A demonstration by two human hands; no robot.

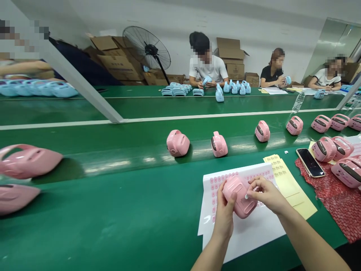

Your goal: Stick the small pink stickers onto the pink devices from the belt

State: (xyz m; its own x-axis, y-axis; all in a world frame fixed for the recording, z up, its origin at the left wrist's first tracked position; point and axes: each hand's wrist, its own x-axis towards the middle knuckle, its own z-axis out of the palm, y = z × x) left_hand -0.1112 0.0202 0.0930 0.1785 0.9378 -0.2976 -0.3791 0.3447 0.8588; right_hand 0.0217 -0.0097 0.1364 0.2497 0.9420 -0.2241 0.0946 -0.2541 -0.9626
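Note:
My left hand point(225, 212) is closed around a pink plastic casing point(239, 197), tilted above the paper. My right hand point(263, 192) has thumb and forefinger pinched together at the casing's right side. A small pale spot shows at those fingertips; I cannot tell whether it is a sticker or a fingernail. Under both hands lies a white sheet point(245, 242) with rows of small pink stickers. Beside it, partly covered, is a yellow backing sheet point(293, 194) with pale stickers near its top.
Pink casings with handles stand along the green belt, such as one point(178, 143) ahead. More crowd the right, near a phone point(310, 162) and red bubble wrap point(329, 195). A slanted metal post point(84, 82) crosses the left. Across the line, several people handle light-blue casings point(219, 93).

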